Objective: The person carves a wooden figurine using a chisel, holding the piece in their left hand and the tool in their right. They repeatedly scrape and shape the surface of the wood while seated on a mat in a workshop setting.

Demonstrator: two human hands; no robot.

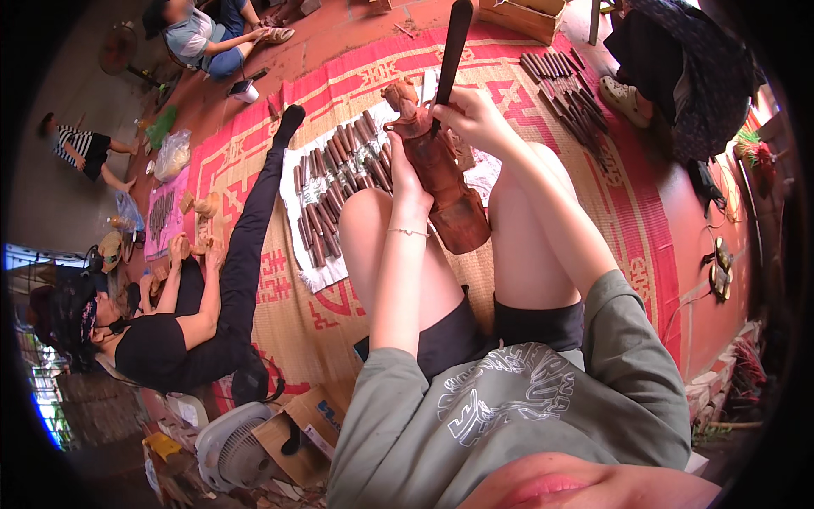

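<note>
Between my bare knees stands a reddish-brown wood carving (454,208), tilted, with a carved figure-like top. My left hand (410,176) is wrapped round its left side, near the upper part. In my right hand (469,117) is a long dark flat tool (454,53), its lower end against the carving and its wide end pointing up and away. Whether it is a file or a chisel I cannot tell. Beyond my left knee, a white cloth (298,254) bears rows of several dark-handled tools (326,197).
A red and tan patterned mat (632,216) lies under me. More dark-handled tools (572,106) lie at the far right, near a seated person (678,76). At left, another person (182,331) works small wooden pieces, one leg stretched along the mat. A fan (242,445) and cardboard box (297,433) stand near left.
</note>
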